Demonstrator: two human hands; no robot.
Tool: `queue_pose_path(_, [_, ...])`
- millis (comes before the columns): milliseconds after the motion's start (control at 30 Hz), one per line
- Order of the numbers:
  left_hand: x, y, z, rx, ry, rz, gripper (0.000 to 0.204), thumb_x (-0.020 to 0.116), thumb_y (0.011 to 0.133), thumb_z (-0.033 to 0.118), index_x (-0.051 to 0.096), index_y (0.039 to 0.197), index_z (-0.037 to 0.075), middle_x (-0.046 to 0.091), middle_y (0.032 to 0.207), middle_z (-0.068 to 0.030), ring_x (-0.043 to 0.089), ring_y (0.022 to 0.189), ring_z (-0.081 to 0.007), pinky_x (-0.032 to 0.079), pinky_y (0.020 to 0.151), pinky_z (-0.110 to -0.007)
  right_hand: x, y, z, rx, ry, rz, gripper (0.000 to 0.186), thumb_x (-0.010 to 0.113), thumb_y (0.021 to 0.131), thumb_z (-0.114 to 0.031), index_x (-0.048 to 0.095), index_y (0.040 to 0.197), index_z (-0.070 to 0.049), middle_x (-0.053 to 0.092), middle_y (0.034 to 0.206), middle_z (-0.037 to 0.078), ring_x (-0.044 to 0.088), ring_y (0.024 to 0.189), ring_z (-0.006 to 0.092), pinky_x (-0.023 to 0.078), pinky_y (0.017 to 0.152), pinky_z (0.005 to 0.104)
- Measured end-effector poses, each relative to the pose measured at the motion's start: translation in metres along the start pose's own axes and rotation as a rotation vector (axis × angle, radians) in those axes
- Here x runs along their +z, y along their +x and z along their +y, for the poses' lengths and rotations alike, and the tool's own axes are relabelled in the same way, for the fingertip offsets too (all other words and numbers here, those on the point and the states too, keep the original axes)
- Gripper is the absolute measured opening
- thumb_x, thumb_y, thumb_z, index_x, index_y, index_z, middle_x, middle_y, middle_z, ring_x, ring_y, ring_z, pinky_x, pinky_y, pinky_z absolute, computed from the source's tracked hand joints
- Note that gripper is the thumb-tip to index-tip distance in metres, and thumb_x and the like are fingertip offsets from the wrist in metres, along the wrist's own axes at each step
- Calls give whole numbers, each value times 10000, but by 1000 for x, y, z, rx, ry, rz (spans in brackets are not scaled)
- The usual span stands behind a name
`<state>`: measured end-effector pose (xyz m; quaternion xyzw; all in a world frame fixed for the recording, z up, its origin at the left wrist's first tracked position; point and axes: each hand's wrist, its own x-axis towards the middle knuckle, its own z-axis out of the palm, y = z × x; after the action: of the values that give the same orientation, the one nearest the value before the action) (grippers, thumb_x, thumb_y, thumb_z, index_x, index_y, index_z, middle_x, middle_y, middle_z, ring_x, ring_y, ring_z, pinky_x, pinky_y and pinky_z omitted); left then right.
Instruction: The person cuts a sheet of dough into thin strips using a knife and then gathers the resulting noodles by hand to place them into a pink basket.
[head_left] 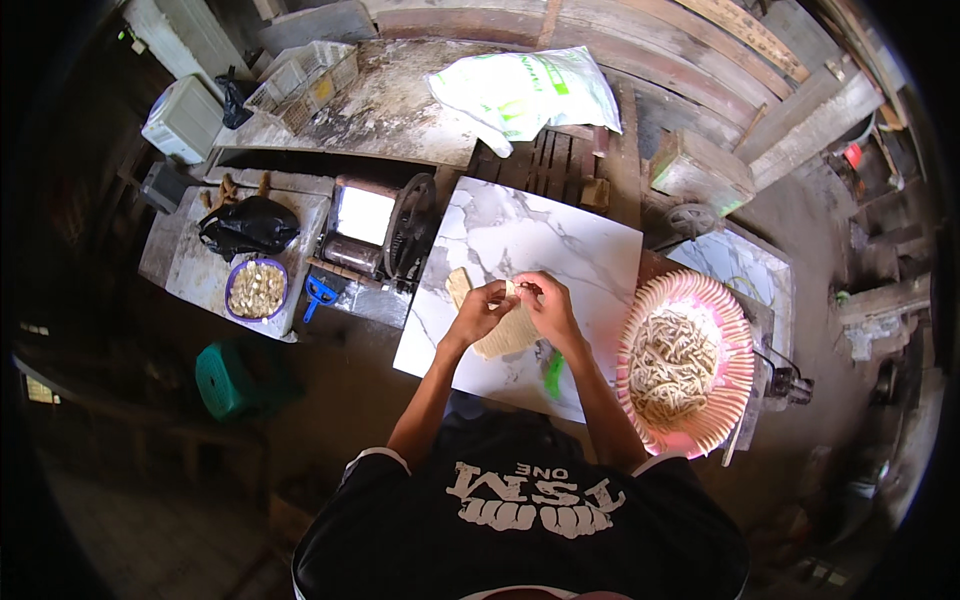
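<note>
Above the middle of a white marble-patterned tabletop point(590, 250), my two hands are close together. My left hand point(482, 312) and my right hand point(548, 305) both have their fingers closed on a small pale piece point(513, 287), which looks like dough, partly hidden by the fingertips. Under my hands lies a pale, ridged, flat thing point(508, 338); whether it is a board or strips in a row I cannot tell. A light tan flat stick point(459, 284) rests beside my left hand. On the tabletop by my right forearm is a bright green object point(553, 375).
A pink ribbed basket point(740, 365) at the right holds many pale strips. To the left stand a hand-wheel roller machine point(408, 230), a blue scraper point(319, 292), a purple-rimmed bowl point(284, 290) and a green stool point(222, 380). A white sack point(530, 92) lies behind.
</note>
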<state>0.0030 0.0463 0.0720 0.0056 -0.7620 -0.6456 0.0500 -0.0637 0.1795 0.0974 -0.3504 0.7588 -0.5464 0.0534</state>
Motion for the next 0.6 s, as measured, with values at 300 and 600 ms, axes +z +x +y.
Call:
queue_pose_path(300, [22,-1,39,10,-278,124,127,517,838,96,561,874,-17,592,720,-29,515,650,-62,413,616,-204,-27,-9,-31,88,75,190,240,567,733,20,558,973,23,620,749,118,601,686,146,461,631,239])
queue_pose_path(600, [43,16,61,149,-452,265,187,490,860,157,543,832,-20,615,854,-129,580,744,-132,442,731,-259,-100,-65,-51,0,-225,687,151,571,743,4,581,893,2,597,751,104,560,639,152,445,597,252])
